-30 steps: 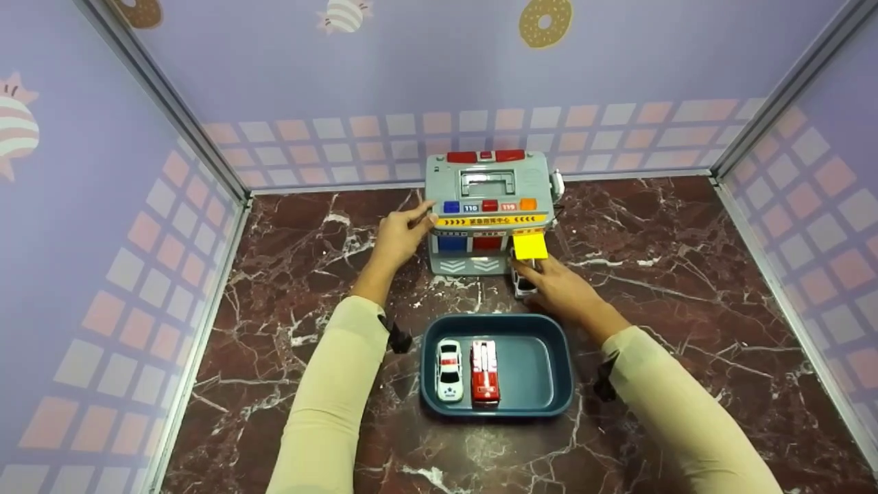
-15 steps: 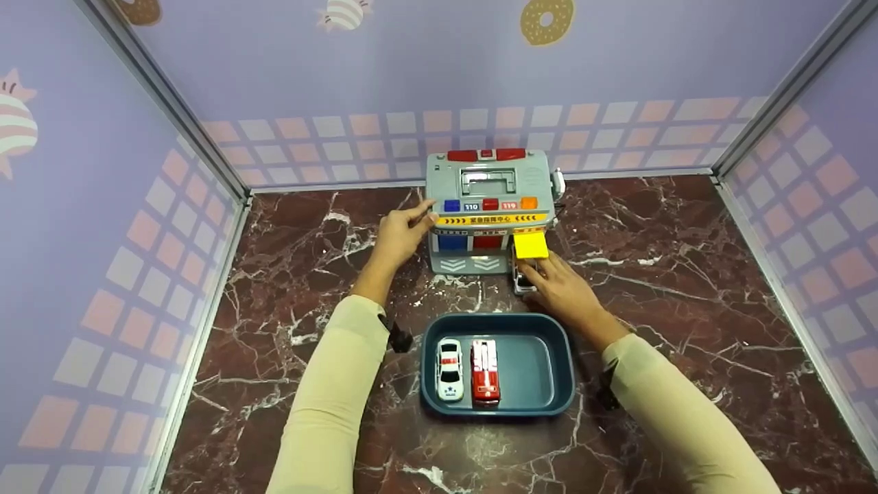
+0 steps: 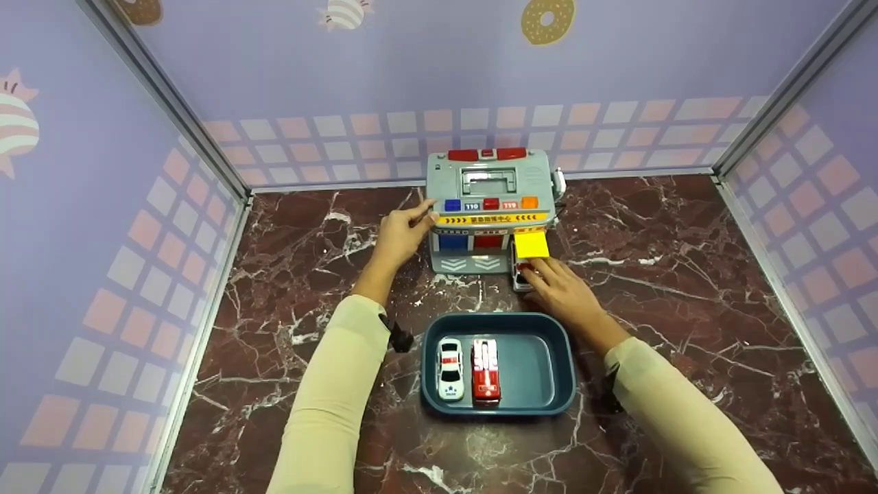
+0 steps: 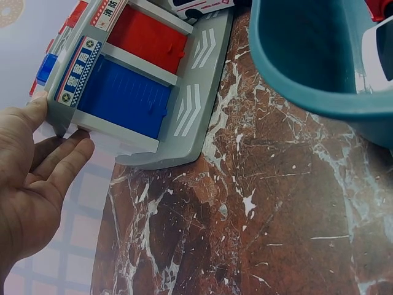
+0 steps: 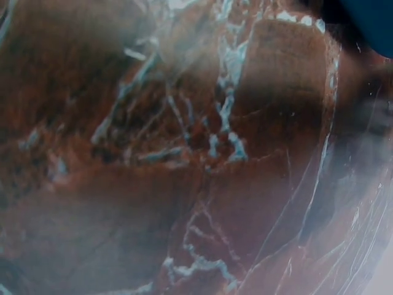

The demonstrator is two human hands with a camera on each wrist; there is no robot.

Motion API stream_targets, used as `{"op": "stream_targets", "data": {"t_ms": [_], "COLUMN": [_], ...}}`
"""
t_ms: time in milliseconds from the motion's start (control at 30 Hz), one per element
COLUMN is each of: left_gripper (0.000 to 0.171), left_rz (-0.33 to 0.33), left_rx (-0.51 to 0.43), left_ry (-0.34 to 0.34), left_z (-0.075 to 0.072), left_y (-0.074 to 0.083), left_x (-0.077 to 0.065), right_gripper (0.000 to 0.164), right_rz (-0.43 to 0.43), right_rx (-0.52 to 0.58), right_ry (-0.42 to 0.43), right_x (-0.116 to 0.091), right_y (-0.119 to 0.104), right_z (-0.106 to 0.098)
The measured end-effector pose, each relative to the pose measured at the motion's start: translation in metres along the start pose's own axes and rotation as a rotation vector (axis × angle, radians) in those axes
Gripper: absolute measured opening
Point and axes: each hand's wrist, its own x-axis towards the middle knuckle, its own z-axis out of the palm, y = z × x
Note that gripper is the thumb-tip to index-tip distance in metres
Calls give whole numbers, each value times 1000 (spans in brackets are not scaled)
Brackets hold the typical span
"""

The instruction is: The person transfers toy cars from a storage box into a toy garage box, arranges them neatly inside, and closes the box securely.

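A grey toy emergency station (image 3: 490,184) stands by the back wall, its blue door (image 4: 126,95) and red door (image 4: 147,40) down and its yellow door (image 3: 531,244) raised. My left hand (image 3: 401,234) holds its front left corner, thumb at the front edge and fingers at the side in the left wrist view. At the right bay, my right hand (image 3: 566,289) grips a white toy car (image 4: 199,7) with red markings from above. The car's front part is hidden under the yellow door. Only blurred tabletop shows in the right wrist view.
A dark teal bin (image 3: 564,405) stands in front of the station. In it lie a white toy police car (image 3: 450,370) and a red toy fire truck (image 3: 485,374). Patterned panels enclose the marbled tabletop (image 3: 302,240) at the back and sides.
The white toy car has moved slightly deeper into the right bay, with the right hand's fingers shifting along it. The left hand stays on the station's corner.
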Motion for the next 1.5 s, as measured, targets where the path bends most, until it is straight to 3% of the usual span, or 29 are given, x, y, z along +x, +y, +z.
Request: {"op": "stream_targets", "data": {"t_ms": [200,567,1067,1300,1500], "left_gripper": [42,42,43,44,42], "left_rz": [6,-9,-1,-12,-17], "left_rx": [22,6,-5,-5,11], "left_ry": [5,4,4,-6,-4], "left_z": [0,2,0,-1,1], "left_y": [0,0,2,2,2], "left_x": [1,0,-1,-1,-1], "right_gripper": [33,47,50,51,52], "right_rz": [-42,51,87,149,165], "right_rx": [-71,-69,-40,-14,-25], "right_ry": [-52,-213,-293,-322,-301], "right_x": [-4,-9,-8,-6,-2], "right_y": [0,-1,-4,-5,-5], "right_z": [-6,-10,-15,-13,-11]}}
